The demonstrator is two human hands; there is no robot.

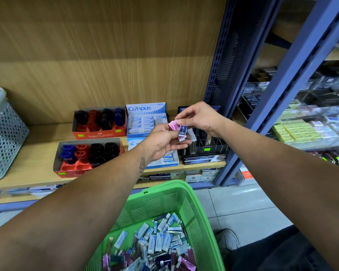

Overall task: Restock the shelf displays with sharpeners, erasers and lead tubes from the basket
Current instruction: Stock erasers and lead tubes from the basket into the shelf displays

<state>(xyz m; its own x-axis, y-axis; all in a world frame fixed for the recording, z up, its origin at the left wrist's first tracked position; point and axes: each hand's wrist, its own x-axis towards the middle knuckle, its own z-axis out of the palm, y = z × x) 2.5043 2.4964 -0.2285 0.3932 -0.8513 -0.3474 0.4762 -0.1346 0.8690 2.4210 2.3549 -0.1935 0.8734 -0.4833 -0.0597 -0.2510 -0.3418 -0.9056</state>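
Nearest the camera sat a green plastic basket (164,200) with slatted mesh walls, holding a loose pile of small flat erasers (160,241) in white-blue paper sleeves mixed with glossy pink and dark lead tubes (186,261).

Above it both bare forearms reached forward. The left hand (162,143) was palm-up, fingers curled, holding a few small rectangular packets: a dark-blue-sleeved eraser (182,132) and a pink packet (173,125). The right hand (200,117) came in from above, thumb and fingertips pinching the top of the same little stack. Which hand bore the weight could not be told.

Behind the hands, on the wood-grain laminate shelf (37,149), stood two orange cardboard trays: the front tray (59,167) and the back tray (98,133), each with rounded blue, red and black plastic sharpeners. Right of them were a blue-white Campus carton (145,122) of boxed erasers, a Pilot eraser box (168,161) partly hidden by the left hand, and a black divided rack (205,145) with narrow slots.

At far left a pale perforated plastic bin (4,133) rested on the shelf. A blue perforated metal upright (229,55) bounded the bay on the right.
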